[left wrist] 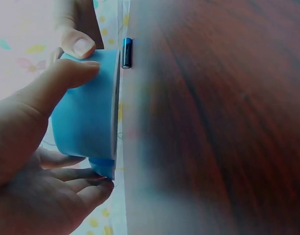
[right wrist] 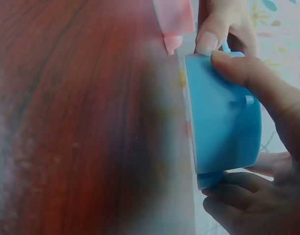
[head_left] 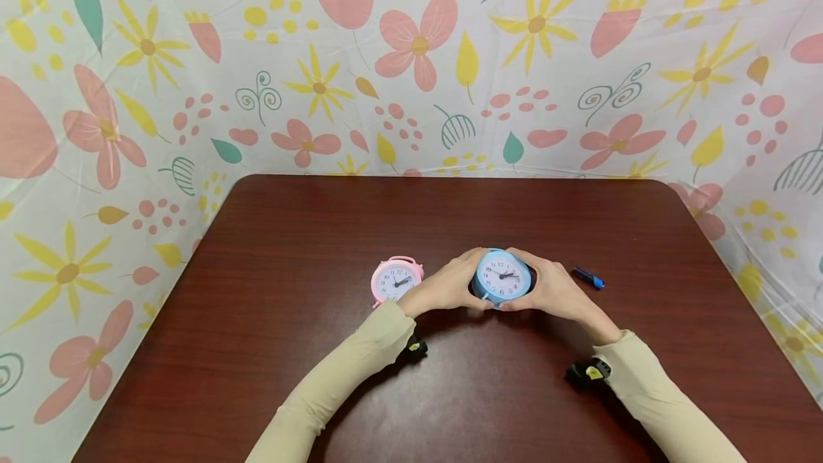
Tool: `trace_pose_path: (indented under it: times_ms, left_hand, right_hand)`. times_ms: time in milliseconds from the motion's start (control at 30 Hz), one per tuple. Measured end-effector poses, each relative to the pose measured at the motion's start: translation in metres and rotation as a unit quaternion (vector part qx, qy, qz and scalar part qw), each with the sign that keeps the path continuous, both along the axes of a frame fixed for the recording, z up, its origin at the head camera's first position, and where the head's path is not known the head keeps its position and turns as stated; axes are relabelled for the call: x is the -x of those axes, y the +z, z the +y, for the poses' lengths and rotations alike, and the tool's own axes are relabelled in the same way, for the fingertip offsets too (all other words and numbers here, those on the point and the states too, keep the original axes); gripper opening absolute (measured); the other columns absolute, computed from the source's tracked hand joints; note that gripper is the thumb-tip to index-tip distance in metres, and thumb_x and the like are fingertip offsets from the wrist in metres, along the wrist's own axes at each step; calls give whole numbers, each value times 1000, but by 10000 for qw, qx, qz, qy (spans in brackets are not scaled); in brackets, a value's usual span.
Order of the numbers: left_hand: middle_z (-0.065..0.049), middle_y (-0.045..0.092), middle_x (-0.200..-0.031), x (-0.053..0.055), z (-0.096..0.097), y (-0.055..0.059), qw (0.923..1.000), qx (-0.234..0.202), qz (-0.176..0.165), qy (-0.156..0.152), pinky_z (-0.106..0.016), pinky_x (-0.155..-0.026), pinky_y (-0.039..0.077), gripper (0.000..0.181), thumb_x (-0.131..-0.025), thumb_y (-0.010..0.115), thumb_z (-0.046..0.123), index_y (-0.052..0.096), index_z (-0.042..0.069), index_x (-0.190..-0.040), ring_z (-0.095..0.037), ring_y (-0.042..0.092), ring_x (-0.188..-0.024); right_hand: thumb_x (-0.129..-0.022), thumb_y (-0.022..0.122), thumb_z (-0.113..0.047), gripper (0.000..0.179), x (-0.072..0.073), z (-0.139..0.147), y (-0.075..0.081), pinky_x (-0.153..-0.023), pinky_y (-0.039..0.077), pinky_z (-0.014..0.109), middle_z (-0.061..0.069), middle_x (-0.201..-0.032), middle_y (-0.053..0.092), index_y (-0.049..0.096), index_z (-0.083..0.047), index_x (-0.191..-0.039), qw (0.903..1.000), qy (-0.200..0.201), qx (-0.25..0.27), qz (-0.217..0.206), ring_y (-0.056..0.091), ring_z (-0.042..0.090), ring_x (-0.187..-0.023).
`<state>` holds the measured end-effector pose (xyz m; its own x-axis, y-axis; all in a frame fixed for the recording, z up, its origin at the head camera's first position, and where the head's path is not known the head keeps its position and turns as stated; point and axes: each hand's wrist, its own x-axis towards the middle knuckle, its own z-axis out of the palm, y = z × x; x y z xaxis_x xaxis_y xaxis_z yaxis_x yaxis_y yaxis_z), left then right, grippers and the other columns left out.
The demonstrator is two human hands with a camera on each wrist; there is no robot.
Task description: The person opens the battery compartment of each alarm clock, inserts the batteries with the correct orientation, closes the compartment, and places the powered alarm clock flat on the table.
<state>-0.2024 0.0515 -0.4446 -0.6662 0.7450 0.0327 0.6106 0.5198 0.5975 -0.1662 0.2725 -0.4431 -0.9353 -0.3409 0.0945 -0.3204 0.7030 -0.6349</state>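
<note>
A round blue alarm clock (head_left: pixel 503 276) is held between both hands, its white dial facing the head camera. My left hand (head_left: pixel 453 283) grips its left side and my right hand (head_left: pixel 554 288) its right side. The two thumbs meet close together on the clock's near edge, over the blue casing (left wrist: pixel 88 112) in the left wrist view. In the right wrist view a small knob (right wrist: pixel 248 100) sticks out of the casing. Whether the clock touches the table cannot be told. Left of it a pink alarm clock (head_left: pixel 393 281) is partly covered by my left wrist.
A blue and black battery (head_left: pixel 588 278) lies on the brown table (head_left: pixel 308 220), just right of my right hand. Black straps with small devices (head_left: pixel 586 373) sit at both wrists. A flower-patterned cloth (head_left: pixel 411 113) hangs behind the table and along its sides.
</note>
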Motion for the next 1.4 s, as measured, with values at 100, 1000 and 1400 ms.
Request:
trace_pose_path:
  times_ms: [100,1000,1400]
  left_hand:
    - [-12,34,-152,0,-1,1,9999,-128,2,44,-34,-110,38,93,-77,81,33,27,9,-149,-22,38,-139]
    - [-7,40,-146,4,-9,0,9952,-775,-354,475,-39,-106,40,106,-67,87,41,29,15,-151,-21,41,-133]
    - [-2,50,-139,8,-14,2,9945,-880,-77,561,-32,-101,44,95,-62,90,43,44,21,-143,-19,46,-128]
  right_hand:
    - [-64,88,-43,86,0,0,3,-80,47,36,7,-117,66,52,-13,-135,10000,-22,9,47,59,20,-99]
    - [-73,85,-29,92,-4,-2,14,-85,45,19,17,-141,50,38,-4,-147,9941,-126,816,-698,56,26,-115]
    - [-75,84,-24,86,-1,-5,9,-87,46,22,11,-136,54,38,-9,-147,9909,170,1065,-809,53,19,-113]
